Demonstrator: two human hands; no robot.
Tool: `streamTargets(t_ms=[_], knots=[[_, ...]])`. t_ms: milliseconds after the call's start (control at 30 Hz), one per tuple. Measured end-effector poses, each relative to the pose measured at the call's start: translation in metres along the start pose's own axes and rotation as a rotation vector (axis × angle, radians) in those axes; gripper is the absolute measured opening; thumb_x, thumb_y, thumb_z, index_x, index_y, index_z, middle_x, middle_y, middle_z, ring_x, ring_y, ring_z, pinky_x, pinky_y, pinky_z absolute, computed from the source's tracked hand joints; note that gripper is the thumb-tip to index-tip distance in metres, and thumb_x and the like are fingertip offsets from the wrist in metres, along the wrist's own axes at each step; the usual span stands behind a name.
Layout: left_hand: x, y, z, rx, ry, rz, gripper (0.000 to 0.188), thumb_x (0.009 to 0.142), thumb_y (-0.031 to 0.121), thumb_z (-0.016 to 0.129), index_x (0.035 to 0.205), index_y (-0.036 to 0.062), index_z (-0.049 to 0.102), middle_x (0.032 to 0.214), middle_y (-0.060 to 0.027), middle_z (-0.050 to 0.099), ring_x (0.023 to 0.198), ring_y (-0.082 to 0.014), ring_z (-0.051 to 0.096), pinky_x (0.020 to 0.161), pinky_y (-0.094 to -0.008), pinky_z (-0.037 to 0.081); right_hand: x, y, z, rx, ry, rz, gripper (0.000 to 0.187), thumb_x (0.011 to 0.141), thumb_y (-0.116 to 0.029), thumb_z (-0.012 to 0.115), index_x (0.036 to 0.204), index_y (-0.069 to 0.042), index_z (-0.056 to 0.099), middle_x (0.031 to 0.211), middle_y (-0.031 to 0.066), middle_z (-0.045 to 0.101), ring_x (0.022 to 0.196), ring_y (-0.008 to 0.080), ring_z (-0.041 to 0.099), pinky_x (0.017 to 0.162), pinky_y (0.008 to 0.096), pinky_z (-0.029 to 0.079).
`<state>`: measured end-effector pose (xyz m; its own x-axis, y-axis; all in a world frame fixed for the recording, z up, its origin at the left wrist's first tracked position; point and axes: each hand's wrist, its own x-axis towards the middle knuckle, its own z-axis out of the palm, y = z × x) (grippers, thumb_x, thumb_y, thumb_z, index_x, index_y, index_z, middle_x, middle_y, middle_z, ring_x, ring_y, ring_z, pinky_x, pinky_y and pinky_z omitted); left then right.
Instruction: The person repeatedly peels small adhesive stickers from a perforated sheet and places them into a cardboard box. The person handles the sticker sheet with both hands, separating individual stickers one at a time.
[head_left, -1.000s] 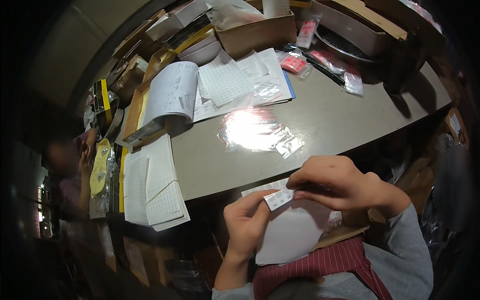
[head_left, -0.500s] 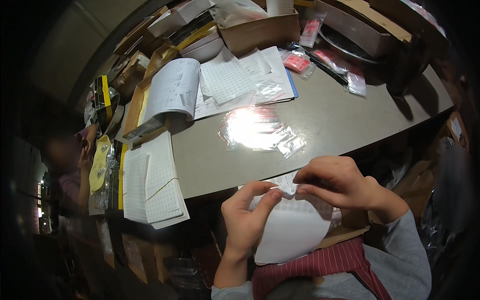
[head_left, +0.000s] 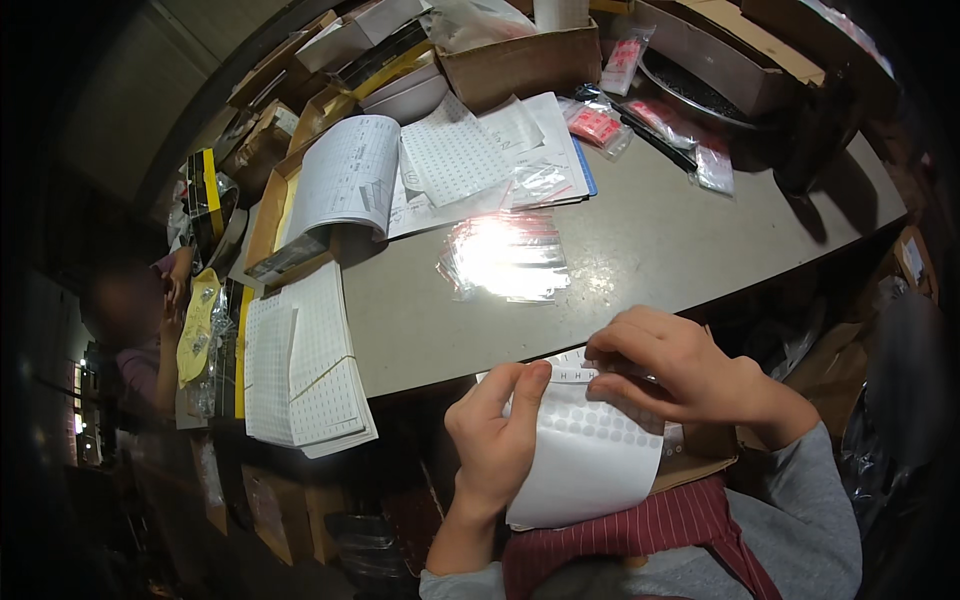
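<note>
Both hands work close to the body, below the near edge of the grey table. Left hand grips the left edge of a white sticker sheet, thumb on top and fingers curled behind, so the sheet stands propped toward the face and bowed enough for its rows of small round labels to show. Right hand comes over the sheet's top edge with fingers bunched narrowly, fingertips pinching at the topmost strip, seemingly to lift or peel it; whether a label is already free between them cannot be told. The sheet's lower edge rests over a striped red apron, which steadies it against the lap.

On the table, a loose pile of clear plastic bags lies just beyond the hands, near the middle of the near edge, within easy reach. Further printed label sheets fan out toward the far side, and another stack overhangs the left near corner. Small red-filled packets sit by the far edge beside cardboard boxes. At the left rim, another person sits apart, blurred, hands busy with something of their own.
</note>
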<state>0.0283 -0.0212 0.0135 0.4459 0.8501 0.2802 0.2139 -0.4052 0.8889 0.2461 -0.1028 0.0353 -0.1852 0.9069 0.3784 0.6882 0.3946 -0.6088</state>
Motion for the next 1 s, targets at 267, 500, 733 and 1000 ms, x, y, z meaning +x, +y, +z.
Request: streamTargets(t_ms=[267, 500, 733, 1000], knots=[[0.002, 0.004, 0.001, 0.065, 0.029, 0.049, 0.015, 0.095, 0.013, 0.076, 0.09, -0.0007, 0.073, 0.072, -0.0123, 0.069, 0.058, -0.0163, 0.061, 0.056, -0.0288, 0.047, 0.013, -0.003, 0.009, -0.113, -0.034, -0.085, 0.036, 0.073, -0.003, 0.074, 0.104, -0.002, 0.055, 0.096, 0.0147, 0.055, 0.091, 0.0352, 0.058, 0.077, 0.043, 0.052], [0.007, -0.001, 0.0, 0.095, 0.05, 0.102, 0.014, 0.095, 0.012, 0.076, 0.088, -0.0003, 0.072, 0.072, -0.0121, 0.069, 0.059, -0.0175, 0.062, 0.056, -0.029, 0.047, 0.022, -0.001, 0.01, -0.058, -0.044, -0.06, 0.035, 0.073, 0.0, 0.072, 0.102, -0.004, 0.054, 0.097, 0.0158, 0.054, 0.091, 0.0371, 0.056, 0.076, 0.0454, 0.05], [0.014, -0.002, -0.007, 0.082, 0.07, 0.095, 0.014, 0.095, 0.011, 0.076, 0.088, -0.0002, 0.072, 0.073, -0.0128, 0.07, 0.059, -0.0188, 0.064, 0.056, -0.0297, 0.048, 0.038, -0.002, 0.007, -0.067, -0.032, -0.081, 0.026, 0.084, -0.006, 0.078, 0.104, -0.001, 0.062, 0.093, 0.0127, 0.06, 0.085, 0.0317, 0.06, 0.074, 0.0408, 0.05], [0.035, -0.011, -0.018, 0.107, 0.103, 0.127, 0.016, 0.096, 0.013, 0.075, 0.089, -0.0008, 0.072, 0.075, -0.0131, 0.071, 0.061, -0.0195, 0.065, 0.058, -0.0303, 0.049, 0.053, 0.006, 0.023, -0.228, 0.007, -0.134, 0.053, 0.067, -0.001, 0.073, 0.118, -0.003, 0.059, 0.105, 0.0155, 0.061, 0.095, 0.0371, 0.06, 0.078, 0.044, 0.055]])
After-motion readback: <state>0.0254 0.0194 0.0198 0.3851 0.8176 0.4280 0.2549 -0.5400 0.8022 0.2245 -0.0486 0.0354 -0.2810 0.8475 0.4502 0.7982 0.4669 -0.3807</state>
